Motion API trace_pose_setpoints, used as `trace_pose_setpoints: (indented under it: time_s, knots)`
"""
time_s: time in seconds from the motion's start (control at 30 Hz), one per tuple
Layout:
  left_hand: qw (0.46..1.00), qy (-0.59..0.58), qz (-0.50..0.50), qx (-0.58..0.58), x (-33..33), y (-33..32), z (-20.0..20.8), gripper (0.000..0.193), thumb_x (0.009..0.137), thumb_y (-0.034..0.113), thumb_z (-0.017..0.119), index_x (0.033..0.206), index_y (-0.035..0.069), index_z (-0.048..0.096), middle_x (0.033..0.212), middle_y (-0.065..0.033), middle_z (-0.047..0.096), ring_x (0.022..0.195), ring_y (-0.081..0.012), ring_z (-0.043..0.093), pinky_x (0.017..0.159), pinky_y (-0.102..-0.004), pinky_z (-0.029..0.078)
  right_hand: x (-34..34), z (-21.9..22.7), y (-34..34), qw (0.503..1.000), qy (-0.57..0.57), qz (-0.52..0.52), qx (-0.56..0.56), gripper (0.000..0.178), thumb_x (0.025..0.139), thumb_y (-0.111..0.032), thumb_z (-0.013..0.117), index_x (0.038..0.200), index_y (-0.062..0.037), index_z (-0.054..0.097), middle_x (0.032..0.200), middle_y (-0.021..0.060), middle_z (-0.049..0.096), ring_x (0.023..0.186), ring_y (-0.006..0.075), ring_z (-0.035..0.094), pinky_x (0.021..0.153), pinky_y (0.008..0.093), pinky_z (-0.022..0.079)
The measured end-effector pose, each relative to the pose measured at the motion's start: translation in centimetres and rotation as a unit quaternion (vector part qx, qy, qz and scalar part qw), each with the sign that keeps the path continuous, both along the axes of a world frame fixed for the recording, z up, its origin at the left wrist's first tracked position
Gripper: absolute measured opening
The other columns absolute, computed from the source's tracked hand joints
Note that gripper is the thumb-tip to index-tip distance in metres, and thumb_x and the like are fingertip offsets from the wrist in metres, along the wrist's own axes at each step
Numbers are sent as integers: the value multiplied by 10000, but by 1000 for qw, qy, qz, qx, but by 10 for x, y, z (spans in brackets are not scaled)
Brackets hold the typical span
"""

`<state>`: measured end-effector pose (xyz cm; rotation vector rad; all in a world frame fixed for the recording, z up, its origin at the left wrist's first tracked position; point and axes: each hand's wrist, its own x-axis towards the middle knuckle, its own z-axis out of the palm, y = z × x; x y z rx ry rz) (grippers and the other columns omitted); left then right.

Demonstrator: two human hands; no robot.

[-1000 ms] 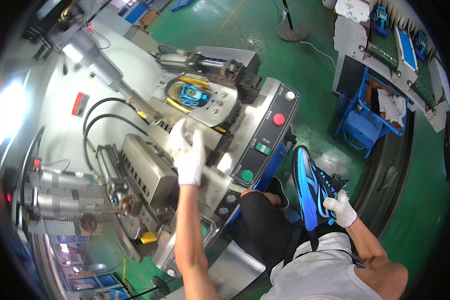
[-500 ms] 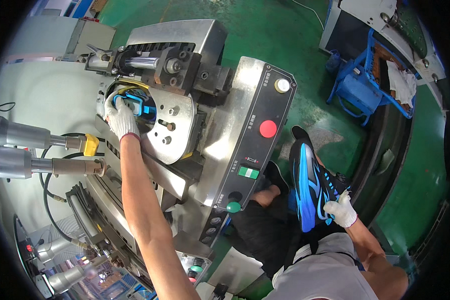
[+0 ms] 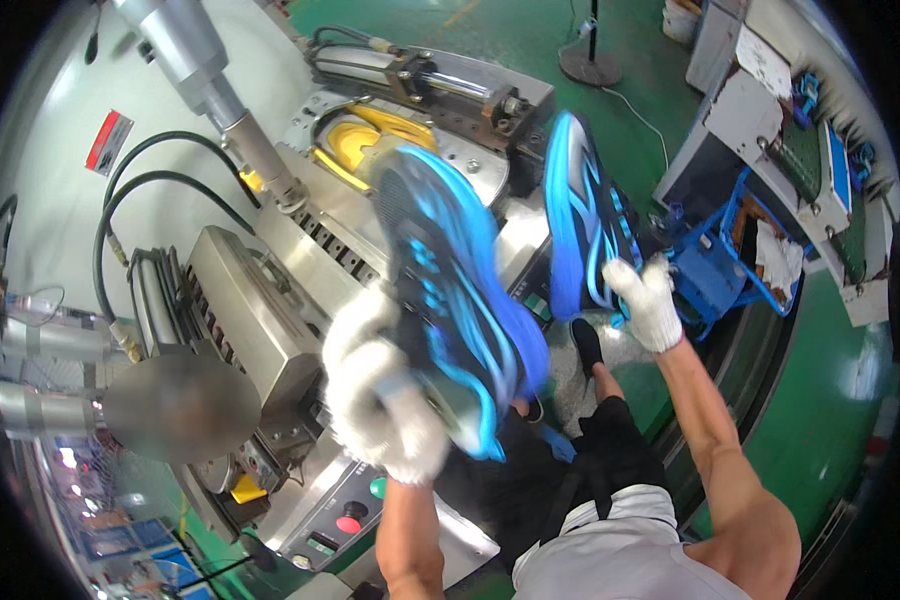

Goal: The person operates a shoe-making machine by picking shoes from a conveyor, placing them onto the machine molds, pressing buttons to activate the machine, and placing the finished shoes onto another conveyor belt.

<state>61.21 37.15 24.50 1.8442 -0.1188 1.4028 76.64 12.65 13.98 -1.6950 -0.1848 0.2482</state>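
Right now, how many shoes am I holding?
2. One blue-and-black shoe is in your left hand, near the middle of the view; the other shoe is in your right hand, farther right. No other held shoe seems hidden.

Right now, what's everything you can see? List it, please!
Left shoe: one, blue and black, in left hand
Right shoe: one, blue and black, in right hand
Left machine: one, silver, left
Oval insert: one, yellow, in left machine
Hoses: at least two, black, left
Red button: one, red, bottom
Basket stand: one, blue, right
Right machine: one, pale, upper right
Floor: one, green, beneath
Shorts: one pair, black, bottom
Left hand: one, white glove, middle
Right hand: one, white glove, right
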Motion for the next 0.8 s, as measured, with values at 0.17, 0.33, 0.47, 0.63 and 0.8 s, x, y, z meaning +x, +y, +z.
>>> trace_pose_setpoints:
  time_s: [0.17, 0.33, 0.47, 0.63, 0.8]
  knots:
    - [925, 341, -148, -82, -159, -46, -65, 370, 831, -58, 694, 1177, 74, 697, 1311, -204, 677, 1235, -409, 653, 1060, -503, 520, 89, 118, 151, 956, -223, 77, -173, 776, 872, -596, 787, 1166, 112, 667, 1098, 221, 727, 1030, 245, 686, 950, 403, 537]
    - [852, 495, -123, -115, -258, -78, -133, 397, 851, -11, 720, 1219, 137, 729, 1346, -156, 648, 1272, -391, 626, 1071, -466, 530, 148, 144, 316, 867, -268, 290, -304, 633, 816, -537, 760, 1060, 47, 763, 1046, 221, 773, 955, 297, 746, 875, 396, 569]
    - [858, 470, -101, -179, -273, -77, -141, 436, 823, -5, 691, 1240, 124, 711, 1380, -170, 632, 1292, -390, 624, 1076, -460, 533, 149, 35, 399, 754, -454, 188, -436, 510, 930, -449, 622, 1223, -52, 751, 1306, 220, 717, 1178, 357, 712, 1002, 463, 558]
    - [856, 446, -64, -255, -268, -84, -143, 386, 820, 8, 708, 1185, 128, 749, 1368, -148, 644, 1302, -383, 609, 1083, -467, 514, 146, 57, 408, 742, -388, 263, -479, 576, 932, -528, 544, 1174, -48, 753, 1272, 228, 725, 1178, 347, 709, 999, 430, 557]
    - [868, 441, -96, -210, -260, -89, -159, 408, 810, 4, 739, 1196, 139, 743, 1359, -136, 625, 1329, -382, 576, 1123, -484, 481, 95, 89, 338, 739, -330, 335, -483, 759, 965, -530, 577, 1425, 72, 531, 1434, 313, 608, 1343, 433, 597, 1149, 458, 458]
